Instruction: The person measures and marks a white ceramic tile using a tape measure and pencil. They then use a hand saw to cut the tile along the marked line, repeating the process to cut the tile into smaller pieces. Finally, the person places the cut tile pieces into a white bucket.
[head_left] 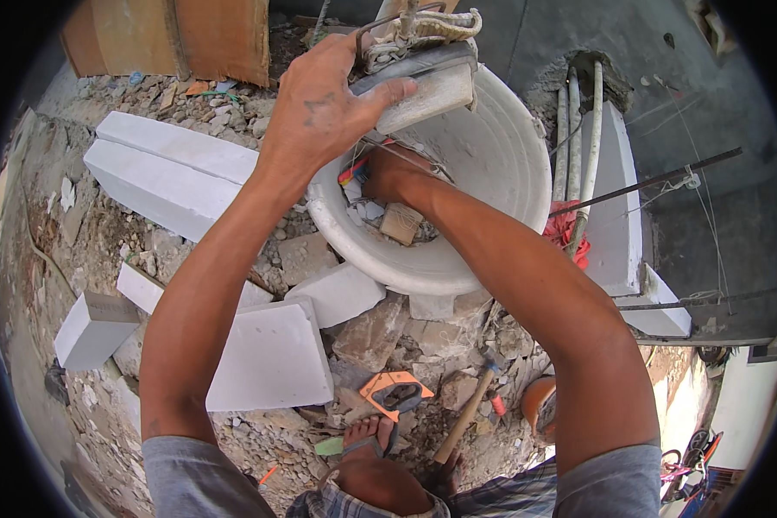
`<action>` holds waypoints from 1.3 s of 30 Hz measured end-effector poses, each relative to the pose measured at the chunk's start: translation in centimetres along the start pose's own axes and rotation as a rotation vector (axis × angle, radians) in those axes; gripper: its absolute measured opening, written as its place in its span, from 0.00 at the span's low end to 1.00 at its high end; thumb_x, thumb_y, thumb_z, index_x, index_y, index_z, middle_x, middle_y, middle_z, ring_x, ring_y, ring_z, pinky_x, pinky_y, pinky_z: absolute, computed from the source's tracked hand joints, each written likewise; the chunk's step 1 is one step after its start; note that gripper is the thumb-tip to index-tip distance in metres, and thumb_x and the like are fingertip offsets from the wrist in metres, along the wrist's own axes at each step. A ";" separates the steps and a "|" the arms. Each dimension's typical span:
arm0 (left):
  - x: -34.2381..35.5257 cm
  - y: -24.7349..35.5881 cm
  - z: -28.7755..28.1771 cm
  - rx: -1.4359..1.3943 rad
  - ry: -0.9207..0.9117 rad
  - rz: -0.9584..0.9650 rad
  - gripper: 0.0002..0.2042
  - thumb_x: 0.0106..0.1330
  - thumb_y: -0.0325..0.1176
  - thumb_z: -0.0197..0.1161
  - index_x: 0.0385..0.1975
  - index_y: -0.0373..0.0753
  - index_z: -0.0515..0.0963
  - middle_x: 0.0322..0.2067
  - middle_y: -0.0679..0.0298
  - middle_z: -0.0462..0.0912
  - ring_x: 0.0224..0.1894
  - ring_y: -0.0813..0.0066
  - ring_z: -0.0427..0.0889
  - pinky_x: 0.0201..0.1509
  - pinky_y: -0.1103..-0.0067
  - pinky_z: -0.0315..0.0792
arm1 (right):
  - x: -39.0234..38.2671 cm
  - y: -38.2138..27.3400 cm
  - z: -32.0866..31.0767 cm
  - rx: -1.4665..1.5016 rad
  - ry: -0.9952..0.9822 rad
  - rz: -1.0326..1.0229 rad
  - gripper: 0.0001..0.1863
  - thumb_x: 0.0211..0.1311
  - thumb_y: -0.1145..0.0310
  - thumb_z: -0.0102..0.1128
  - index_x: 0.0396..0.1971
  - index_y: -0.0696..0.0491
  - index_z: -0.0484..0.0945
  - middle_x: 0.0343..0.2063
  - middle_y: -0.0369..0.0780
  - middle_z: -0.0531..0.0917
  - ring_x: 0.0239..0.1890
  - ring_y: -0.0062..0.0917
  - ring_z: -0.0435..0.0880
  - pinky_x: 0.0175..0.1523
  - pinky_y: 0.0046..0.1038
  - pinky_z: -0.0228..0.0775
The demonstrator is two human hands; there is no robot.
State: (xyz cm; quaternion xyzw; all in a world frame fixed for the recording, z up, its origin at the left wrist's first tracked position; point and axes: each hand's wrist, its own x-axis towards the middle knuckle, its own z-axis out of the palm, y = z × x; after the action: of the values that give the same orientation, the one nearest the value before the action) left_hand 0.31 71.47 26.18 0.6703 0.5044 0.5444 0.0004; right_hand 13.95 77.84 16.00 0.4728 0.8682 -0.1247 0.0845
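My left hand [324, 108] is closed on a worn, block-like object [427, 95], pale grey with cloth and cord on top, above the basin's far left rim. The thumb lies along its near side; its exact kind cannot be made out. Down inside a large round white basin [514, 173] is my right hand [393, 173], its fingers mostly hidden. By that hand sit a small brownish block [401, 224], pale chips and something red, yellow and blue [352, 173]. A thin wire or cord runs across the basin above the right wrist.
White blocks [268, 358] lie on the rubble, left of the basin. An orange handsaw handle [395, 394] and a hammer [466, 414] lie near my feet. Pipes [574, 138] and a dark metal bar [656, 180] stick out from the grey wall, right. Wooden boards [168, 39] stand far left.
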 end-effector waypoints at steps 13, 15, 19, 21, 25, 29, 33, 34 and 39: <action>-0.6 -0.4 -0.2 0.218 -0.183 0.089 0.26 0.55 0.43 0.80 0.48 0.33 0.82 0.44 0.55 0.85 0.39 0.52 0.85 0.45 0.65 0.77 | -10.3 1.9 -9.0 -0.025 -0.201 -0.104 0.16 0.66 0.67 0.59 0.47 0.62 0.83 0.40 0.58 0.86 0.45 0.51 0.87 0.54 0.46 0.78; -0.5 -0.2 -0.1 0.254 -0.237 0.076 0.25 0.55 0.42 0.80 0.48 0.34 0.82 0.45 0.55 0.85 0.43 0.50 0.85 0.49 0.63 0.78 | -13.8 1.8 -10.1 -0.018 0.026 -0.071 0.11 0.64 0.73 0.58 0.42 0.62 0.84 0.38 0.56 0.87 0.43 0.50 0.88 0.51 0.48 0.79; -0.3 0.1 -0.5 0.276 -0.376 0.068 0.24 0.55 0.39 0.79 0.49 0.36 0.83 0.46 0.54 0.84 0.46 0.48 0.85 0.52 0.60 0.78 | -19.5 2.5 -10.7 -0.096 0.330 -0.128 0.09 0.62 0.77 0.59 0.41 0.60 0.82 0.35 0.54 0.87 0.40 0.49 0.88 0.47 0.47 0.80; -0.2 0.7 -0.6 0.331 -0.508 0.053 0.24 0.54 0.38 0.79 0.50 0.36 0.83 0.47 0.54 0.84 0.48 0.49 0.85 0.54 0.60 0.78 | -23.0 2.8 -10.8 -0.097 0.403 -0.087 0.09 0.60 0.77 0.61 0.41 0.59 0.82 0.35 0.52 0.87 0.38 0.47 0.88 0.45 0.45 0.80; 0.2 0.9 0.2 0.370 -0.670 0.111 0.25 0.51 0.38 0.81 0.50 0.39 0.84 0.47 0.56 0.83 0.50 0.51 0.85 0.55 0.60 0.78 | -29.3 5.3 -10.5 0.025 0.585 -0.069 0.08 0.63 0.73 0.65 0.40 0.57 0.83 0.35 0.50 0.86 0.36 0.48 0.86 0.43 0.44 0.78; 1.9 1.5 1.0 0.500 -0.788 0.126 0.29 0.48 0.36 0.83 0.53 0.40 0.84 0.47 0.56 0.83 0.52 0.52 0.84 0.57 0.60 0.79 | -34.4 7.3 -9.9 0.349 0.366 0.215 0.09 0.65 0.68 0.68 0.38 0.59 0.85 0.35 0.52 0.86 0.37 0.51 0.84 0.43 0.43 0.76; 2.4 2.1 3.7 0.677 -0.952 0.189 0.36 0.43 0.35 0.85 0.57 0.43 0.81 0.52 0.55 0.83 0.56 0.55 0.84 0.60 0.62 0.79 | -39.3 9.5 -7.6 0.540 0.161 0.450 0.10 0.67 0.69 0.68 0.41 0.60 0.85 0.34 0.46 0.87 0.32 0.34 0.86 0.41 0.34 0.77; 2.6 2.9 3.9 0.676 -1.023 0.139 0.36 0.42 0.35 0.86 0.57 0.43 0.81 0.54 0.54 0.83 0.57 0.55 0.84 0.60 0.62 0.79 | -40.6 10.5 -6.6 0.627 0.146 0.473 0.10 0.69 0.70 0.67 0.43 0.60 0.85 0.32 0.41 0.86 0.32 0.26 0.84 0.41 0.30 0.77; 2.9 6.3 3.3 0.787 -1.112 0.110 0.37 0.44 0.35 0.85 0.60 0.43 0.80 0.54 0.55 0.85 0.54 0.53 0.86 0.58 0.63 0.80 | -44.0 12.1 -5.0 1.043 0.134 0.655 0.11 0.71 0.70 0.67 0.47 0.61 0.83 0.36 0.35 0.87 0.36 0.18 0.86 0.45 0.24 0.80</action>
State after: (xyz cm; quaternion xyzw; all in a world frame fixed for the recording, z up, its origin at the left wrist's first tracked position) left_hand 6.69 72.18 30.36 0.8252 0.5547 -0.1057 -0.0120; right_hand 47.68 50.45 30.73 0.7007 0.5061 -0.4701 -0.1785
